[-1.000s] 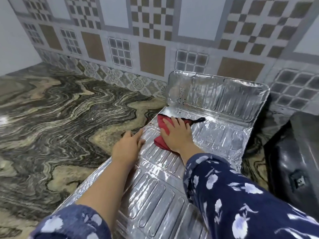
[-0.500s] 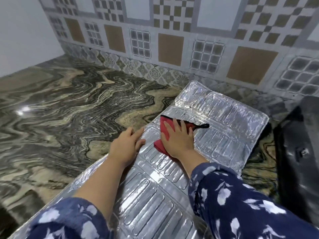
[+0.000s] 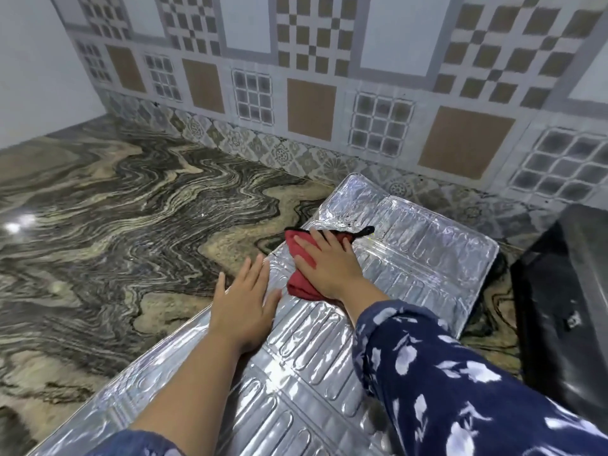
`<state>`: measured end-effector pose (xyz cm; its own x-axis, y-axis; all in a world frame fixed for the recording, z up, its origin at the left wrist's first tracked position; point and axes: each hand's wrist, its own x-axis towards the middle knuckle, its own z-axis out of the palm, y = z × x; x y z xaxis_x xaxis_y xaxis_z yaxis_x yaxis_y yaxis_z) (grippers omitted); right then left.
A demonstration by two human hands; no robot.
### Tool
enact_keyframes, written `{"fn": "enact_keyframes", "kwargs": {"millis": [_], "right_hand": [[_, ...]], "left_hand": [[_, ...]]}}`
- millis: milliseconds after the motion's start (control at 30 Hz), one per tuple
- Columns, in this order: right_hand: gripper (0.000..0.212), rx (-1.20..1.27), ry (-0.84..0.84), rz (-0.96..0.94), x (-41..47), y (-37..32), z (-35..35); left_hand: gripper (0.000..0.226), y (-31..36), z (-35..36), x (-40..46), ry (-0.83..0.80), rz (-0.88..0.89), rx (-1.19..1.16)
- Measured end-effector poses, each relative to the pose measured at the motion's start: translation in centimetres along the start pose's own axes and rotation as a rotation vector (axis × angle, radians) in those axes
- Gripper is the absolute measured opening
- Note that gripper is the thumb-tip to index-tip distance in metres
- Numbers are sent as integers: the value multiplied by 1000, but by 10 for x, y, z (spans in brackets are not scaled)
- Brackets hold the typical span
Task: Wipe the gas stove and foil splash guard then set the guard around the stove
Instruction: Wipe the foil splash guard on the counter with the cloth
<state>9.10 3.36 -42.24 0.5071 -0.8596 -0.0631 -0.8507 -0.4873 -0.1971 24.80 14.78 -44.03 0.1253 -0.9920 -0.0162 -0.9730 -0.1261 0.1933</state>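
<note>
foil splash guard point(image 3: 411, 258): lies flat along the right side of the bench, far end near the tiled wall; likely light, thin, easily creased
left hand point(image 3: 241, 306): fingers straight, pressing the guard's left edge
right hand point(image 3: 329, 261): fingers spread flat on the red cloth point(image 3: 297, 284)
hold: likely best lifted by both folded edges
gas stove point(image 3: 566, 307): at the bench's right edge

My cloth point(image 3: 297, 258) is red with a black loop, my sleeve point(image 3: 460, 383) navy with white flowers. The foil guard point(image 3: 427, 258) is silver, ribbed; the countertop point(image 3: 115, 225) swirls grey and beige.
</note>
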Motion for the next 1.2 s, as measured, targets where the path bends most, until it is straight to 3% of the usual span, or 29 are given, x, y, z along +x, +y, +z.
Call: {"fn": "enact_keyframes", "kwargs": {"millis": [267,467,567,633,733,833,967,1200], "right_hand": [[60,-21,26,318,44,83,-20],[61,59,74,713,-11,88,-15],[63,34,86,807,-41,64,-7],[64,46,88,789,-48,38,0],[62,38,70,612,-36,14,5],[59,31,49,410,-3,20,0],[58,23,49,194,47,45,-13],[62,23,99,448,33,110,-19]], "left_hand": [[82,3,0,0,21,-22,14],[84,3,-2,0,7,-19,17],[72,5,-3,-1,-2,-14,11],[65,5,-4,-2,-5,-12,19],[73,4,-4,-2,-5,-10,28],[84,4,-4,-1,20,-7,14],[84,3,-1,-1,44,-12,13],[79,0,5,2,67,-16,27]]}}
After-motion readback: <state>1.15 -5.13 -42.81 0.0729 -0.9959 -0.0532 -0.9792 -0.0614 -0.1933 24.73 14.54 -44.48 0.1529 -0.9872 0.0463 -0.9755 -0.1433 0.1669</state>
